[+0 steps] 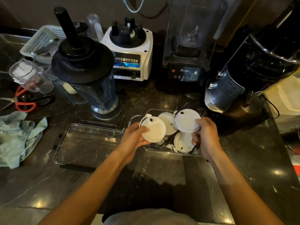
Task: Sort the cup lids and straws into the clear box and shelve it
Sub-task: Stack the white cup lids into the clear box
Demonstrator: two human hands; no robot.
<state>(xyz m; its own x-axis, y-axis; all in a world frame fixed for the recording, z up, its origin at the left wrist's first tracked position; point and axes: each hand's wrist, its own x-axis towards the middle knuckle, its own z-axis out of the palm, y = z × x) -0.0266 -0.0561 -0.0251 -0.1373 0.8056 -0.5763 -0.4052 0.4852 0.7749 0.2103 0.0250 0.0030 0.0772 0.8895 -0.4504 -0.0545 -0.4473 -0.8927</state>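
A clear box [155,150] sits on the dark marble counter, just past my hands. My left hand [132,140] grips a white cup lid [154,129] over the box's left edge. In my right hand [205,135] is a second white lid [186,120], held above the box's right half. Two more white lids lie inside the box, one [168,123] at the back and one [184,142] at the front. Dark straws [168,140] lie under them on the box floor. The box's clear cover [87,145] lies flat on the counter to the left.
A blender jug with a black lid [84,62] stands behind the cover. A white blender base [131,51], a black blender [186,46] and a dark machine [253,75] line the back. Red-handled scissors [22,101] and a pale green cloth [17,137] lie at the left.
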